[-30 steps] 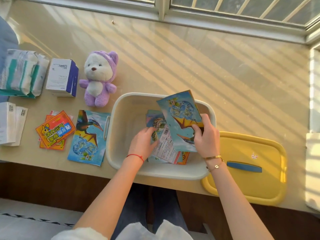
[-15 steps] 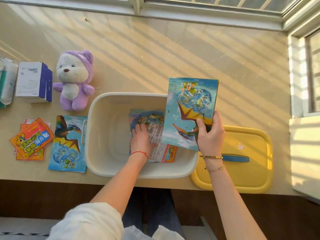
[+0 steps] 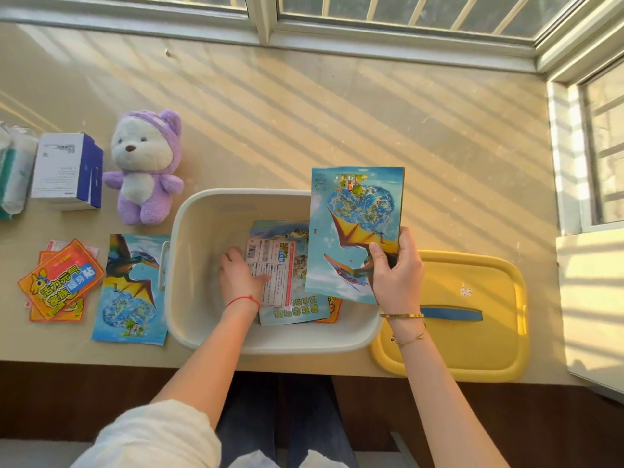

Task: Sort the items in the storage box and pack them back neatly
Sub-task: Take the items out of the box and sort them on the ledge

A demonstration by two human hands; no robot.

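Inside the white box (image 3: 189, 265), leaflets (image 3: 290, 309) lie under my flat left hand (image 3: 241, 276); my right hand (image 3: 396, 278) pinches a booklet (image 3: 354, 214) upright above.

Cream storage box (image 3: 202, 211), yellow lid (image 3: 472, 349), purple-and-white plush bear (image 3: 145, 170)

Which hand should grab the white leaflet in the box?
Probably left: the left hand already rests on the white printed leaflet inside the white plastic box, while the right hand holds the blue dinosaur packet.
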